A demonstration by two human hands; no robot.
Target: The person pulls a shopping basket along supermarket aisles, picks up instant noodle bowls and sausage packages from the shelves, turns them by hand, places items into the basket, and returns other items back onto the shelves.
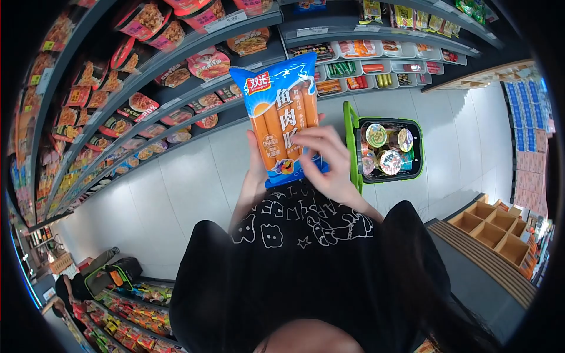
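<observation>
A blue and orange packet of sausages [272, 125] with white lettering is held up in front of my chest, its printed face toward me. My left hand [256, 162] grips its lower left side, with most of the fingers hidden behind the packet. Over the packet's lower right part lies my right hand [329, 154], its fingers bent and apart, thumb near the bottom edge. Some fingertips also show at the packet's right edge, behind it.
Shelves of instant noodle bowls [209, 63] run along the left and top. A green and black basket [419, 150] with several round tubs stands on the floor at the right. Wooden bins [491, 235] are at lower right. Another person [70, 288] is at lower left.
</observation>
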